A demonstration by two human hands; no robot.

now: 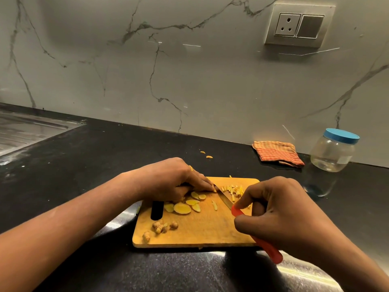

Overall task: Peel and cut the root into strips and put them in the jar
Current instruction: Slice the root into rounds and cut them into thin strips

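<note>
Head view: your root slices [182, 208] lie pale yellow on the cutting board [200, 232], strips [233, 189] heaped at its far edge | left hand [174, 180] pins slices under curled fingertips | right hand [280, 209] grips the red-handled knife [224, 199] | peelings [162, 226] at near edge | lidded jar [333, 151], cloth [277, 153] well apart, far right.

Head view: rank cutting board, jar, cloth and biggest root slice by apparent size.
1. cutting board
2. jar and cloth: look about alike, not ranked
3. root slice, smallest by far
</note>
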